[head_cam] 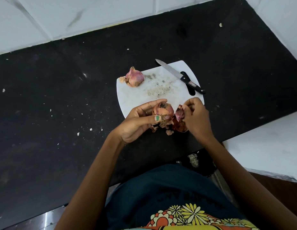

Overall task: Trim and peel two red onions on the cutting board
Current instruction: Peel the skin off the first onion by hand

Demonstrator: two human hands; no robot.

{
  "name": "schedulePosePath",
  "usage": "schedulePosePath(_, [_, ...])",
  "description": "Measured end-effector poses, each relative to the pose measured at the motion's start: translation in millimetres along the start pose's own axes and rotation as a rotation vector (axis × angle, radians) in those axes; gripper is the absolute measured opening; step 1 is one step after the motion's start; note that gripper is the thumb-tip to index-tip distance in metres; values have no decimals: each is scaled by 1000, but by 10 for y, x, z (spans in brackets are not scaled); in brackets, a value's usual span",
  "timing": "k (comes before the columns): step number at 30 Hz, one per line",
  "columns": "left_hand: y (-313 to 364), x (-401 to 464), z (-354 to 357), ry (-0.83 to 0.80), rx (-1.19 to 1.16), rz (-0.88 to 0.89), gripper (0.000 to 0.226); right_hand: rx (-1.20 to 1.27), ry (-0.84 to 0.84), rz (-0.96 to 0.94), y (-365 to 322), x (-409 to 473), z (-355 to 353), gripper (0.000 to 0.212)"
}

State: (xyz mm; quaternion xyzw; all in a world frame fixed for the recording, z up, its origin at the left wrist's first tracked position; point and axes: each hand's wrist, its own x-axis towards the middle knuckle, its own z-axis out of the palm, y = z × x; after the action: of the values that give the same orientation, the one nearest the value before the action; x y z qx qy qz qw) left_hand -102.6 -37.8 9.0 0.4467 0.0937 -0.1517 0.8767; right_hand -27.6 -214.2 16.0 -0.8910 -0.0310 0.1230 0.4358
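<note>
The dark worktop (61, 97) carries a white cutting board (161, 90) near its front edge, within easy reach of both arms. At the board's far left corner sits the second onion (134, 77), unpeeled by the look of its papery coat, parked out of the way until its turn.

Nearer the person, the left hand (137, 120) cups the first onion (162, 112) over the board's near edge, fingers curled round the far side and the thumb pressed on the near side, probably to steady it against the pull of peeling. Dry scraps (169, 131) lie just under it, where they would drop on their own.

To its right, the right hand (195, 117) pinches a loose flap of skin (179, 113) between curled fingers, apparently tearing it away from the bulb; the skin seems still attached, so peeling looks partly done.

Farther back on the right, the knife (181, 76) lies flat across the board, handle toward the right hand, likely set down so both hands are free yet ready for trimming.
</note>
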Motion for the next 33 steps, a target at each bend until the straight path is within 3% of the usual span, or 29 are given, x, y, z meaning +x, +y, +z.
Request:
schedulePosePath(7, [-11, 27, -12, 101, 38, 9, 55, -317, -139, -172, 23, -10, 38, 21])
schedulePosePath(9, [-16, 30, 0, 126, 39, 7, 52, -175, -128, -156, -67, -26, 0, 18])
schedulePosePath(13, [-24, 33, -10, 134, 36, 11, 51, 333, -185, -55, -295, -92, -143, 9])
schedulePosePath(21, [-35, 41, -1, 148, -19, 25, 52, 294, -341, -102, -339, -163, -196, 33])
schedulePosePath(24, [-27, 26, 26, 143, 48, 25, 58, 330, -293, -146, -364, -184, -183, 36])
schedulePosePath(29, [20, -7, 67, 196, 206, 45, 51, 315, -207, -204, -352, -179, -178, 26])
schedulePosePath(33, [33, -5, 74, 195, 223, 45, 49, 191, -123, -416, -341, -211, -151, 17])
